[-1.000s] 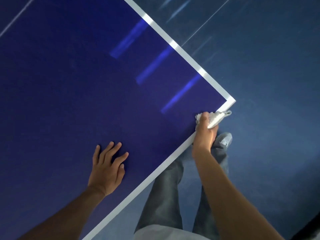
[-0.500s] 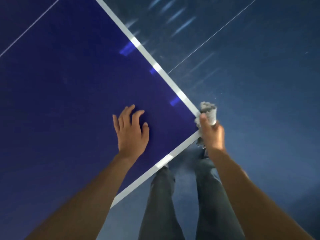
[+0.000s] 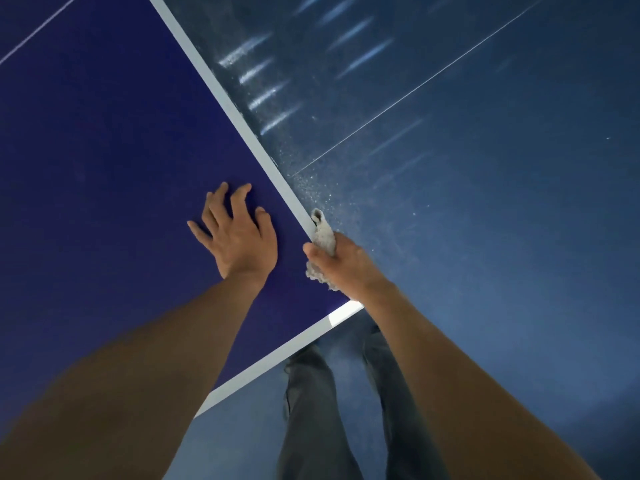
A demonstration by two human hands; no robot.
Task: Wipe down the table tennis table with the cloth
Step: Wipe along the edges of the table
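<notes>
The dark blue table tennis table (image 3: 104,168) fills the left of the view, edged with a white line; its near corner lies under my right wrist. My right hand (image 3: 341,263) grips a crumpled grey-white cloth (image 3: 323,233) and holds it against the table's right side edge, just beyond the corner. My left hand (image 3: 239,233) rests flat on the tabletop with fingers spread, a little to the left of the cloth.
Blue floor (image 3: 485,202) lies to the right of and beyond the table, with pale specks scattered near the table edge and a thin white line across it. My legs in dark trousers (image 3: 322,410) stand just below the table corner.
My right hand has carried the cloth from the end-line side round the corner and onto the side edge. My left hand has shifted along the tabletop, closer to the corner.
</notes>
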